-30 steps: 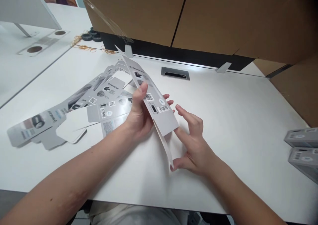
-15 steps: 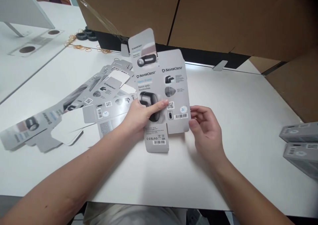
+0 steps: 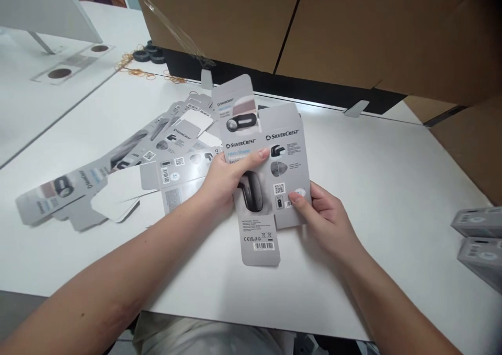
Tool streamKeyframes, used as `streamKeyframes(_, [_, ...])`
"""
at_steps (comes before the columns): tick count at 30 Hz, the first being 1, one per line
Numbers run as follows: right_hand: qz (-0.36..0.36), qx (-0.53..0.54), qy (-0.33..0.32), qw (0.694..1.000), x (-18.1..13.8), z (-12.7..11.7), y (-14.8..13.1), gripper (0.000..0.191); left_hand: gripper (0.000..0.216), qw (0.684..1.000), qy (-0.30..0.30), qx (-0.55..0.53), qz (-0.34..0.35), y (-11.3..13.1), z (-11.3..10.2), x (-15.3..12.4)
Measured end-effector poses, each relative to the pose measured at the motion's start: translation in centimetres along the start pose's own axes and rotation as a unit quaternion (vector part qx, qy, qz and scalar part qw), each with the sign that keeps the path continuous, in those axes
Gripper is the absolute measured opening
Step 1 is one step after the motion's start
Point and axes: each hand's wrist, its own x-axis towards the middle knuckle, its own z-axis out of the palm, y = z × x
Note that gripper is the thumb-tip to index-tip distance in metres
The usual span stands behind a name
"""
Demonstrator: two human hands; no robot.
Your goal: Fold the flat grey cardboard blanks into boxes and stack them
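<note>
1. The left hand (image 3: 223,180) grips a flat, unfolded carton blank (image 3: 261,229) at its left edge. The thumb lies across the printed front panel, and the other fingers are hidden behind the card.
2. The right hand (image 3: 327,221) pinches the blank's right panel near its lower corner, thumb on the print. Its fingers curl behind the card and are mostly out of sight.
3. The blank is held up above the middle of the white table (image 3: 372,177), print facing the camera. The brand name "SilverCrest" is readable. The left thumb covers part of the product title, and the small print, QR code and barcodes are too fine to read.
4. Left of the hands, a loose pile of more flat blanks (image 3: 157,159) fans toward the table's left edge. They overlap, so their number cannot be told.
5. At the right edge, two folded grey boxes (image 3: 478,237) are cut off by the frame.
6. Large brown cardboard cartons (image 3: 333,25) stand along the far edge, with their tops out of view.
7. Near the far left corner lie rubber bands (image 3: 135,72) and some black rings (image 3: 151,56), too small to make out clearly.
</note>
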Motion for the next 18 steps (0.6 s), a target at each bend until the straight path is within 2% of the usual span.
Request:
streamKeyframes(6, [-0.033,-0.011,0.009,0.999,0.15,0.63,-0.12,0.044,0.052,0.999,0.037,0.032,0.019,0.93,-0.13,-0.13])
streamKeyframes(8, [-0.035,-0.012,0.02,0.999,0.15,0.61,-0.17,0.046,0.052,0.998,0.029,0.053,0.021,0.84,-0.16,-0.07])
streamKeyframes(12, [-0.023,0.003,0.039,0.999,0.06,0.45,-0.26,0.046,0.057,0.998,0.001,0.065,-0.017,0.36,-0.22,0.06])
streamKeyframes(18, [-0.041,0.018,0.036,0.998,-0.1,0.65,-0.15,0.039,0.06,0.996,0.053,0.067,0.001,0.88,-0.13,0.03])
